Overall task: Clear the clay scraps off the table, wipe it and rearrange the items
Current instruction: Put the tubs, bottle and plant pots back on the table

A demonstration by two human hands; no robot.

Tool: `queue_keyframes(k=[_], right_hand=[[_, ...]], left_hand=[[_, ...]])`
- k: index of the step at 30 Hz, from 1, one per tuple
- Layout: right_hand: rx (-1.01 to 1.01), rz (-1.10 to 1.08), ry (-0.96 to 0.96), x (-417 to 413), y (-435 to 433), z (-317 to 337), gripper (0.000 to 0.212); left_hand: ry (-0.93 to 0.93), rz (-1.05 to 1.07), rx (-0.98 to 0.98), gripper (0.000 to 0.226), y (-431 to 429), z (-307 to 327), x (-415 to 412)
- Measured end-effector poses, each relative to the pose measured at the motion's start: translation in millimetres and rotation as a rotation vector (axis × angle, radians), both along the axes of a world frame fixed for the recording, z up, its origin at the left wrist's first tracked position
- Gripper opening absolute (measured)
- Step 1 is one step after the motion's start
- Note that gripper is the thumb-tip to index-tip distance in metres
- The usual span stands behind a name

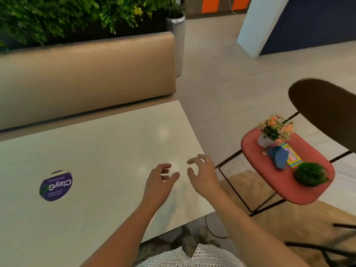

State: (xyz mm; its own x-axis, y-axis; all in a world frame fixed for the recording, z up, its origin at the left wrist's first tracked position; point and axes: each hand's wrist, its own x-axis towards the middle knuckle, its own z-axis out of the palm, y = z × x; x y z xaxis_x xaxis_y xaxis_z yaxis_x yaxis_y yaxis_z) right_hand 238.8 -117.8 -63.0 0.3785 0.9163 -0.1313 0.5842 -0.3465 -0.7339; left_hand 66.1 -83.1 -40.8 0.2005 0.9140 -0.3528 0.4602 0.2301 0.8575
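A pale rectangular table (pixel 100 151) carries only a round purple sticker (pixel 55 186) near its left side. My left hand (pixel 160 182) and my right hand (pixel 202 173) hover over the table's near right corner, fingers curled apart, holding nothing. To the right stands a chair with a red seat (pixel 269 182). On the seat are a small white pot of orange flowers (pixel 274 132), a crumpled blue cloth (pixel 278 156), a colourful box (pixel 292 158) partly under the cloth, and a round green plant ball (pixel 311 174). No clay scraps show on the table.
A tan padded bench (pixel 86 74) runs along the table's far side, with a green hedge wall (pixel 67 14) behind it. A silver planter (pixel 178 35) stands at the bench's end. The chair's dark backrest (pixel 327 108) rises at the right. Tiled floor lies between table and chair.
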Motion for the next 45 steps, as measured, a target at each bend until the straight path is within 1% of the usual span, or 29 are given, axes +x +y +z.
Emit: queue_keyframes(k=[4,7,10,13,15,20,26,31,35,38,43,45], right_hand=[[0.013,-0.079,0.015,46.1,-9.4,2.0,0.022],[0.033,-0.141,-0.004,70.4,-12.3,7.0,0.025],[0.025,-0.280,0.005,84.5,-23.1,10.3,0.025],[0.107,-0.451,0.035,95.6,-38.1,15.7,0.023],[0.119,-0.538,0.040,103.6,-48.4,19.5,0.025],[0.152,-0.694,0.049,139.0,-75.9,20.8,0.034],[0.113,-0.861,0.123,216.7,-91.2,-0.3,0.039],[0.046,-0.890,0.219,307.1,-89.9,-23.7,0.045],[0.029,-0.833,0.252,378.2,-74.9,-43.4,0.052],[-0.009,-0.808,0.281,422.6,-60.0,-58.2,0.056],[-0.177,-0.712,0.257,476.0,-38.5,-90.9,0.053],[-0.228,-0.644,0.248,490.3,-28.8,-99.1,0.056]], left_hand=[[-0.012,-0.027,-0.003,0.040,-8.7,4.7,45.1],[-0.059,-0.086,-0.015,0.040,-11.0,10.6,68.6],[-0.079,-0.212,-0.034,0.041,-11.5,15.0,85.2],[-0.104,-0.336,-0.005,0.044,-8.1,22.1,105.5],[-0.121,-0.381,-0.009,0.045,-7.9,24.7,118.8],[-0.141,-0.461,-0.048,0.049,-14.1,26.1,155.2],[-0.099,-0.471,-0.095,0.051,-11.6,14.1,226.7],[-0.034,-0.450,-0.100,0.050,-3.9,2.9,311.0],[0.000,-0.414,-0.154,0.048,7.9,-11.9,379.9],[0.065,-0.375,-0.160,0.045,23.5,-31.5,422.9],[0.204,-0.348,-0.175,0.048,49.4,-69.0,468.9],[0.229,-0.339,-0.170,0.050,57.5,-80.9,485.6]])
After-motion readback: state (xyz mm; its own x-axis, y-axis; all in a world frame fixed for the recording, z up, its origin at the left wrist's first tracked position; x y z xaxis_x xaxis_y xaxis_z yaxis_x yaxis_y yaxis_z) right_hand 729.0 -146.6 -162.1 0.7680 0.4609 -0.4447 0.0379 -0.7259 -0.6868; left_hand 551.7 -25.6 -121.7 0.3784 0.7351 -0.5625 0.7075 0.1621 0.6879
